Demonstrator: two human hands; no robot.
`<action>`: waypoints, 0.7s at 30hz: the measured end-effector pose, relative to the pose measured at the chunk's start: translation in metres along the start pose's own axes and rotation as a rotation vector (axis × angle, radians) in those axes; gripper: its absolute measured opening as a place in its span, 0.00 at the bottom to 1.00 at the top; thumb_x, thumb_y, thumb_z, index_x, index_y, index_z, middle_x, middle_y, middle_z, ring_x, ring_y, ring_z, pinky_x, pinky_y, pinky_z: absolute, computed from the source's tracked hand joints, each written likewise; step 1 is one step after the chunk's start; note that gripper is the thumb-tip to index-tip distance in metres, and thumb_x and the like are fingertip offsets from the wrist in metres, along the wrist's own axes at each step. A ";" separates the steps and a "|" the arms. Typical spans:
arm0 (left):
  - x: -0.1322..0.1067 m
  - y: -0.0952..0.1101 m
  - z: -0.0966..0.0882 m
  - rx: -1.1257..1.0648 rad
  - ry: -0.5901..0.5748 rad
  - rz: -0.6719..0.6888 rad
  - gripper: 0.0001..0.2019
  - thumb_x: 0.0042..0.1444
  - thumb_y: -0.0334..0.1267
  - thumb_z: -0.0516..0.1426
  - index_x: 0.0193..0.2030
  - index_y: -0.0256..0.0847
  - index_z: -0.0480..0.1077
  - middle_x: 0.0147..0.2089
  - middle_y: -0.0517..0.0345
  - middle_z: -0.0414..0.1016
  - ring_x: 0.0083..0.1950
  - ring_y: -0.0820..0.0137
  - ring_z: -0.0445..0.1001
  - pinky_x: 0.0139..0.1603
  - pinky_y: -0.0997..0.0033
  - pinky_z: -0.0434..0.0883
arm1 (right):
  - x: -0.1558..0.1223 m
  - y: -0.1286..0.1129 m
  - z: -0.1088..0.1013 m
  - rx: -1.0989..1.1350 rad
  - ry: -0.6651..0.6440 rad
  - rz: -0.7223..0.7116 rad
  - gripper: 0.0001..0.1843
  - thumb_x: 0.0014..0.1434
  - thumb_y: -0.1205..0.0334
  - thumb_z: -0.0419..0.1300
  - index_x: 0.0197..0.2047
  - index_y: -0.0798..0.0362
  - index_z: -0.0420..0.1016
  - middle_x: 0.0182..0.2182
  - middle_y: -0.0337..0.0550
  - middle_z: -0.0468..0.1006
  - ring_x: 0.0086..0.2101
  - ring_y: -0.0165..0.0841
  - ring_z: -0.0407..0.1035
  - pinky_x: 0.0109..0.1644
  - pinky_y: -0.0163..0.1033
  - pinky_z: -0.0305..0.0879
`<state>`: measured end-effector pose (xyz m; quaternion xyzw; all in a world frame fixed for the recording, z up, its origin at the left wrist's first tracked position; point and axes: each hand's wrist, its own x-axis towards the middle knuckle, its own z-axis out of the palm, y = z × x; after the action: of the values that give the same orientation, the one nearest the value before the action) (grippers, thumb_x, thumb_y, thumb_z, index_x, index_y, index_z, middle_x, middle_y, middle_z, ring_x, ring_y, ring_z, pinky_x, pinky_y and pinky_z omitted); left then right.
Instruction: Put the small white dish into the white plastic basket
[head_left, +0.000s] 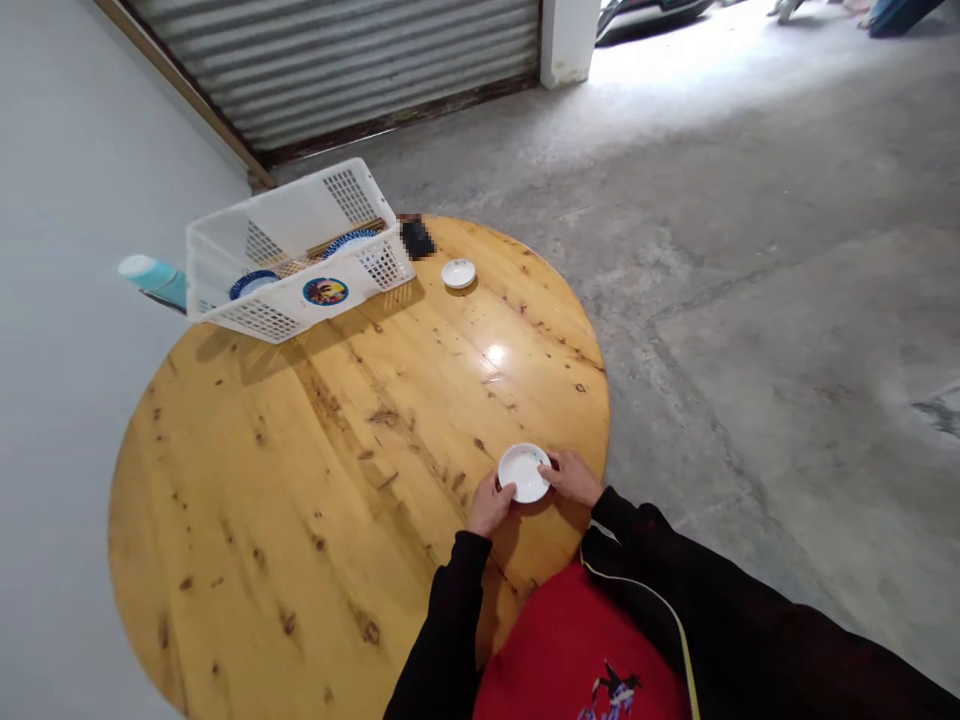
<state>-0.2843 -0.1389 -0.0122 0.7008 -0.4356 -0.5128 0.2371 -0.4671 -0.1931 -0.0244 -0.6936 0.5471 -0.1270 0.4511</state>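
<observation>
White porcelain marks the small dish (523, 472) that we hold near the right edge of the round wooden table (300, 480). Our left hand (491, 505) grips its near-left rim and our right hand (571, 476) clasps its right rim, fingers curled onto the dish. A second small white dish (458, 273) lies well apart at the far edge, just beside a white plastic basket (296, 255) containing blue-rimmed plates (253, 283).
</observation>
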 end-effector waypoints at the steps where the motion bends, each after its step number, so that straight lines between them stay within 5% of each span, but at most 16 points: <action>1: -0.013 -0.010 0.005 -0.018 -0.041 -0.009 0.12 0.50 0.32 0.53 0.42 0.36 0.72 0.41 0.49 0.79 0.41 0.62 0.76 0.43 0.66 0.73 | -0.016 0.003 0.005 -0.009 -0.019 0.008 0.08 0.54 0.63 0.55 0.25 0.55 0.70 0.20 0.38 0.69 0.23 0.29 0.60 0.28 0.33 0.50; 8: -0.073 -0.049 0.033 -0.136 -0.054 -0.027 0.13 0.60 0.45 0.49 0.44 0.39 0.66 0.43 0.48 0.75 0.43 0.63 0.75 0.37 0.68 0.74 | -0.079 0.009 0.034 0.007 -0.039 0.086 0.06 0.54 0.64 0.54 0.29 0.55 0.71 0.23 0.39 0.72 0.26 0.32 0.63 0.29 0.34 0.54; 13: -0.075 -0.048 0.026 -0.183 -0.063 -0.062 0.17 0.62 0.53 0.44 0.43 0.41 0.62 0.40 0.50 0.70 0.37 0.64 0.73 0.24 0.72 0.72 | -0.076 0.001 0.040 -0.063 -0.022 0.073 0.06 0.54 0.66 0.54 0.27 0.55 0.70 0.22 0.39 0.70 0.25 0.30 0.61 0.29 0.33 0.52; 21: -0.061 -0.049 0.014 -0.201 -0.115 0.062 0.24 0.60 0.55 0.48 0.50 0.37 0.64 0.42 0.48 0.70 0.41 0.63 0.71 0.25 0.72 0.72 | -0.074 -0.008 0.036 -0.064 -0.072 0.153 0.06 0.55 0.69 0.55 0.32 0.59 0.73 0.25 0.42 0.75 0.27 0.30 0.66 0.31 0.32 0.54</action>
<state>-0.2851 -0.0600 -0.0239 0.6289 -0.4164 -0.5857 0.2968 -0.4650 -0.1109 -0.0147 -0.6679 0.5858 -0.0495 0.4565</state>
